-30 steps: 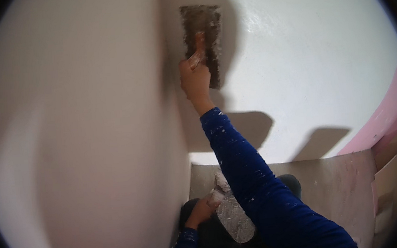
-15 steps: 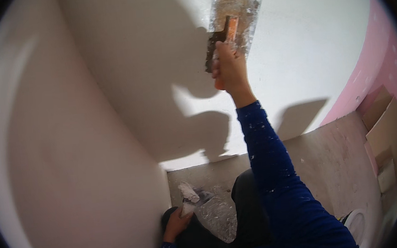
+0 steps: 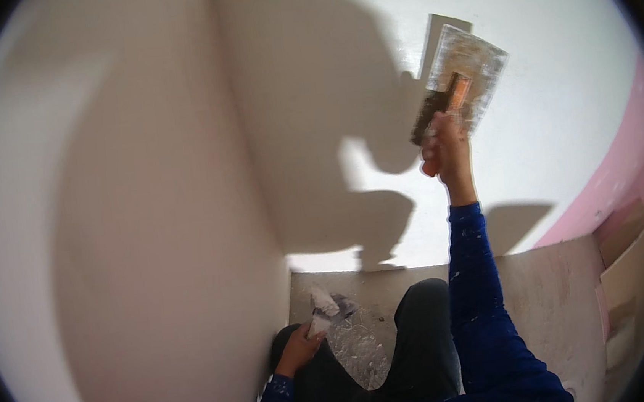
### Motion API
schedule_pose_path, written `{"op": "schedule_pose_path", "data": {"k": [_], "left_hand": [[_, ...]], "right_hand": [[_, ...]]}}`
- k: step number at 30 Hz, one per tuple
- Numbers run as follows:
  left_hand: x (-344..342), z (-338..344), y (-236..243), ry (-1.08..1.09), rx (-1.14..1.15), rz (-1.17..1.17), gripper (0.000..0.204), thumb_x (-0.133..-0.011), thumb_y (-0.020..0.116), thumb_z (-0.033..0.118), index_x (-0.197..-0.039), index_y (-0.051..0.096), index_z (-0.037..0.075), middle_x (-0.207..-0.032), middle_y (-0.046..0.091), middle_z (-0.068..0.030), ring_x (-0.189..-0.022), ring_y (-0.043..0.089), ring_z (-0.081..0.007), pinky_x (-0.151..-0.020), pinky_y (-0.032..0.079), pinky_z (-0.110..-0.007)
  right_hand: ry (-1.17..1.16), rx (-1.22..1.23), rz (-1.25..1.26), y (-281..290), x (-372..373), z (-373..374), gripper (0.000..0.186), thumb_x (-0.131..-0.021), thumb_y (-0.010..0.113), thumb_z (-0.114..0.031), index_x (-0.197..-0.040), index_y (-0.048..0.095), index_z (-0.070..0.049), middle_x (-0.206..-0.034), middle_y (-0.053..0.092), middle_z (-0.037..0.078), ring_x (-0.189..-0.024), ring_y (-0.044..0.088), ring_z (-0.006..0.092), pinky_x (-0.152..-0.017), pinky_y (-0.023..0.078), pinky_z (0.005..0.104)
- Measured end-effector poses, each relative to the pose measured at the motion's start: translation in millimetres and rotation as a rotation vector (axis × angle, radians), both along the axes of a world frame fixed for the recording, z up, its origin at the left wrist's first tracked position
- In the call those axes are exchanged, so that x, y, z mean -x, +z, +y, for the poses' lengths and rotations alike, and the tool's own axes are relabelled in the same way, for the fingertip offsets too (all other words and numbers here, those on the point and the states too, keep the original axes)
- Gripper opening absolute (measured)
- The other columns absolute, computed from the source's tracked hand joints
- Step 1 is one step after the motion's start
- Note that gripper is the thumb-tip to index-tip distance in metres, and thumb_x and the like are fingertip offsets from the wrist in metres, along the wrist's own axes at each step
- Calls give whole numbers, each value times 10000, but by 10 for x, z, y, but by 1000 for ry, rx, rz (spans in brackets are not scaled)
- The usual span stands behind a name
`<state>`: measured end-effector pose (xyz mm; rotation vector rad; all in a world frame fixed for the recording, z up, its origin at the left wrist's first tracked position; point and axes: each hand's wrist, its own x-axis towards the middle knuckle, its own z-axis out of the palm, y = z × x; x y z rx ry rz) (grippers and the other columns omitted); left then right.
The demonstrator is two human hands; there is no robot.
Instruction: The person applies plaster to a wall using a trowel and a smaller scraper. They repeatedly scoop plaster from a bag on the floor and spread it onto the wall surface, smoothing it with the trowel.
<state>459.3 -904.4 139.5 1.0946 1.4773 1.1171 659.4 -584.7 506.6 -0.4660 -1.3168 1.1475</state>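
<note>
My right hand, at arm's length, is closed round the orange handle of a rectangular steel trowel crusted with pale plaster, held against the white wall, which is partly in shadow. Low at the left, my left hand grips a small plaster-caked tool, probably a scraper, above my left knee. A grey, plaster-spattered patch shows between my knees; I cannot tell if it is a sheet or floor.
A plain wall rises close on my left, meeting the white wall in a corner. At right are a pink wall band and leaning cardboard-like sheets. Grey dusty floor lies below, and my bent legs are beneath me.
The trowel has travelled from beside the corner rightwards across the wall, tilting clockwise. My right forearm now points straight up in view. My left hand stays low, shifted slightly left.
</note>
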Motion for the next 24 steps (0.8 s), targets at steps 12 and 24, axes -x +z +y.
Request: {"op": "schedule_pose_path", "data": {"k": [12, 24], "left_hand": [[-197, -147, -619, 99, 93, -111, 712, -901, 734, 406, -1417, 495, -22, -746, 634, -81, -556, 550, -129, -530, 466, -287], [-144, 12, -440, 49, 90, -28, 714, -902, 721, 440, -1409, 506, -15, -844, 681, -147, -576, 595, -148, -567, 505, -315]], "right_hand": [[343, -48, -135, -486, 2376, -800, 317, -981, 592, -318, -767, 545, -89, -615, 531, 23, -479, 521, 132, -449, 444, 296], [38, 112, -20, -760, 1067, -241, 253, -1008, 589, -351, -870, 513, -152, -624, 479, -27, -483, 487, 92, -403, 407, 254]]}}
